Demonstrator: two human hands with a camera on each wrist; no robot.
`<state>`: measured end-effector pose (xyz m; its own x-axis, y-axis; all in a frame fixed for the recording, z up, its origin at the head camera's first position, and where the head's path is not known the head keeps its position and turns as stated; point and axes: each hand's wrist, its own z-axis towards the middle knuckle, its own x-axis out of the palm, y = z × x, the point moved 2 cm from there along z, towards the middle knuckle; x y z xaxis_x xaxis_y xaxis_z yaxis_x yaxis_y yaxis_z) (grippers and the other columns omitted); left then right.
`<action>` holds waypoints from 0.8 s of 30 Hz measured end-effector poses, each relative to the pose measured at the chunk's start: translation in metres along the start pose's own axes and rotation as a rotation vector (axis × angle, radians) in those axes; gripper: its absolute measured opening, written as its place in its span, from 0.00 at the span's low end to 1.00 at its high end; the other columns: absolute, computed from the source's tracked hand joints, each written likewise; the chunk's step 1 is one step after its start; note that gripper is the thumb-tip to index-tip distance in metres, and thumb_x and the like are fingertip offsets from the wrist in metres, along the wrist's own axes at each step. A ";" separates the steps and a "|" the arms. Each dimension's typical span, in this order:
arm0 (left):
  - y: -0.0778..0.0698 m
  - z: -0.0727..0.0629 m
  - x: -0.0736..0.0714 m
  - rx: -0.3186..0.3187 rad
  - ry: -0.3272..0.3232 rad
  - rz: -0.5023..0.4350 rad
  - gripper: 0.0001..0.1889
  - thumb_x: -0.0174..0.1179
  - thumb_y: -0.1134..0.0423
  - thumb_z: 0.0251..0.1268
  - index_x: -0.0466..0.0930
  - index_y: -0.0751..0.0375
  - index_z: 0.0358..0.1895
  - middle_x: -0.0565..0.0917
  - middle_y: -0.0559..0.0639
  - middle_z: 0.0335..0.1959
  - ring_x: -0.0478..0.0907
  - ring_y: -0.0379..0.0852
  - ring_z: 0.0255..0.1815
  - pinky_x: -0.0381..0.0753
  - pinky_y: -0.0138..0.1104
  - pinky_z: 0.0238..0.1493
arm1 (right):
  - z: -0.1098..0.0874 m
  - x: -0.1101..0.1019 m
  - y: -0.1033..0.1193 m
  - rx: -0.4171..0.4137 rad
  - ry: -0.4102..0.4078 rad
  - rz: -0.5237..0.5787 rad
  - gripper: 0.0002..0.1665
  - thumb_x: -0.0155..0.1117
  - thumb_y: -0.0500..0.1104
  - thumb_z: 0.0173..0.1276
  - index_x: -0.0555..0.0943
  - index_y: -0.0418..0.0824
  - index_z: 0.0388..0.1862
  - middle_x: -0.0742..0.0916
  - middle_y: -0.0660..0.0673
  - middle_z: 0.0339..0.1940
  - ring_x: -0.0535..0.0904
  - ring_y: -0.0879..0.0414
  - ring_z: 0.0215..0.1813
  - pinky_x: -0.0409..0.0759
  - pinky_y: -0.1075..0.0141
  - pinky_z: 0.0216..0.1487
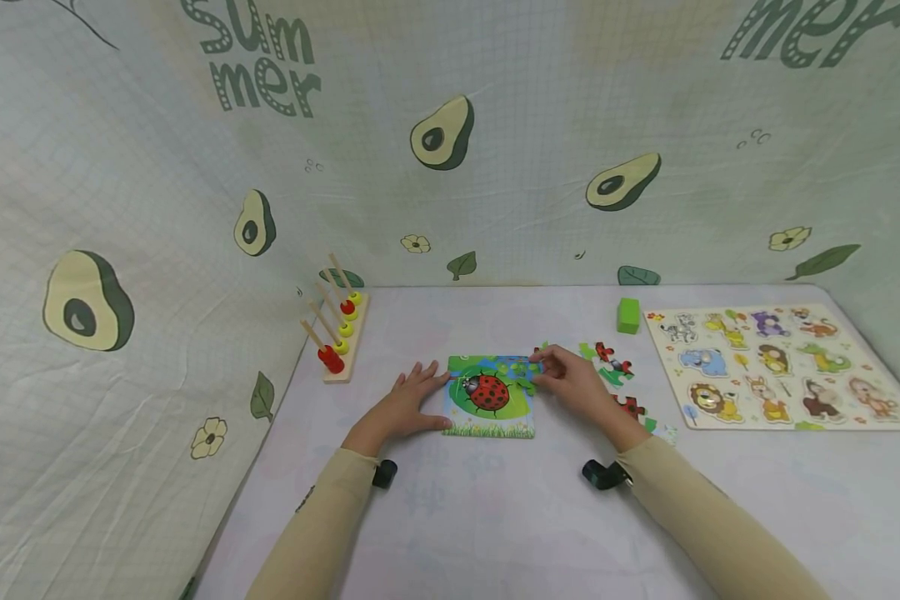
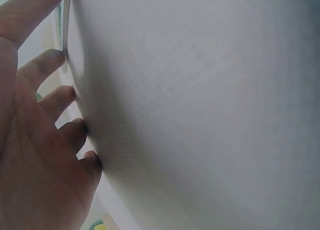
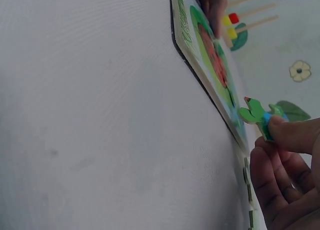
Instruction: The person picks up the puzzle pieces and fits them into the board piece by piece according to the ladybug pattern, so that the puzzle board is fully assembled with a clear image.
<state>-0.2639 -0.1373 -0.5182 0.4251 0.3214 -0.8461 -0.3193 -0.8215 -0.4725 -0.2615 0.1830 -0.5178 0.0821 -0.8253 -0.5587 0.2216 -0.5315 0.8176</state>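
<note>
A square ladybug puzzle board lies flat on the table between the two hands. My left hand rests at its left side, fingers spread, with thumb and fingertips right at the board's edge. In the left wrist view those fingers are slightly bent, tips down on the tabletop. Over the board's upper right corner, my right hand pinches a green and blue puzzle piece between thumb and fingers. The right wrist view has this piece tilted up, close above the board's edge.
Several loose puzzle pieces lie right of the board, some beneath the right forearm. A green block stands behind them. An animal peg board is at the right. A wooden bead stacker stands back left, near the patterned cloth wall.
</note>
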 end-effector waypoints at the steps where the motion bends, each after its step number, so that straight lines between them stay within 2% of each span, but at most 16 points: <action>1: 0.000 0.000 0.000 0.001 -0.001 -0.001 0.47 0.71 0.41 0.59 0.60 0.45 0.80 0.50 0.50 0.84 0.36 0.54 0.84 0.34 0.49 0.81 | 0.001 0.001 0.000 -0.001 0.002 0.000 0.17 0.73 0.39 0.67 0.83 0.42 0.54 0.85 0.46 0.40 0.81 0.54 0.40 0.79 0.64 0.39; 8: 0.002 0.001 0.001 -0.001 0.006 -0.003 0.47 0.71 0.41 0.59 0.59 0.45 0.81 0.49 0.49 0.84 0.35 0.53 0.84 0.33 0.49 0.81 | 0.009 0.009 0.000 0.017 0.021 0.009 0.16 0.73 0.39 0.67 0.82 0.44 0.53 0.84 0.46 0.40 0.82 0.55 0.37 0.78 0.63 0.37; 15: 0.002 0.001 0.001 -0.002 0.009 -0.001 0.48 0.71 0.41 0.59 0.59 0.44 0.81 0.49 0.50 0.84 0.35 0.53 0.84 0.33 0.49 0.81 | 0.014 0.016 0.002 0.005 0.004 0.005 0.16 0.74 0.39 0.67 0.83 0.44 0.52 0.84 0.47 0.39 0.82 0.56 0.38 0.79 0.61 0.39; 24: 0.001 0.000 -0.001 -0.001 0.009 0.005 0.48 0.71 0.41 0.59 0.59 0.45 0.81 0.49 0.50 0.84 0.35 0.54 0.84 0.34 0.49 0.81 | 0.020 0.023 0.002 -0.014 -0.008 -0.051 0.16 0.74 0.39 0.66 0.84 0.41 0.52 0.81 0.48 0.34 0.75 0.55 0.35 0.74 0.62 0.38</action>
<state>-0.2647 -0.1377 -0.5181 0.4315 0.3129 -0.8461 -0.3207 -0.8234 -0.4681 -0.2790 0.1591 -0.5265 0.0630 -0.7985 -0.5987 0.2392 -0.5703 0.7858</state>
